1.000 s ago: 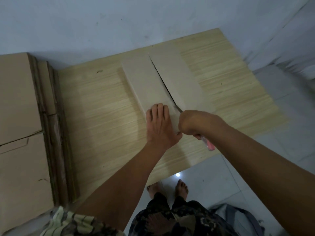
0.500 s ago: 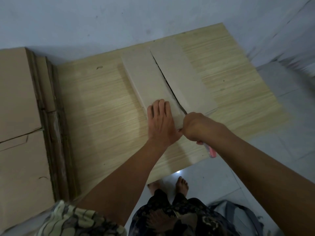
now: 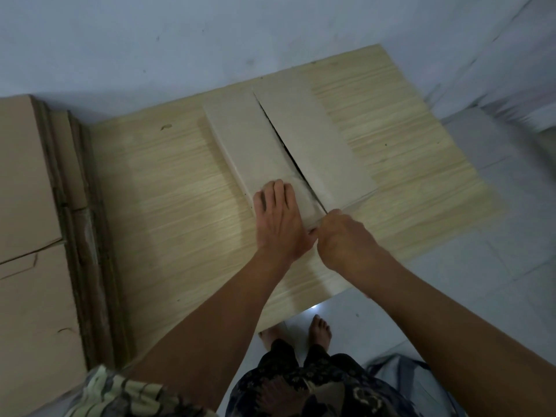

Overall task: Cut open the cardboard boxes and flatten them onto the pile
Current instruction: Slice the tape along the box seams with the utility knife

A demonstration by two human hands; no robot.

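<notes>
A pile of flattened brown cardboard sheets [image 3: 27,236] lies at the left edge of the pale wood-grain tabletop [image 3: 168,200]. The left hand [image 3: 278,219] presses flat, fingers straight, on the near left flap of the long grey-brown cardboard box [image 3: 288,152] at tabletop centre. The right hand [image 3: 343,239] is clenched at the near end of the box's centre slit; what it grips is hidden.

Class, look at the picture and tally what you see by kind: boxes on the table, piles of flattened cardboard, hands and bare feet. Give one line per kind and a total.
Cardboard box on the wooden table: 1
Pile of flattened cardboard: 1
Hands, left hand and right hand: 2
Bare feet: 2
Total: 6
</notes>
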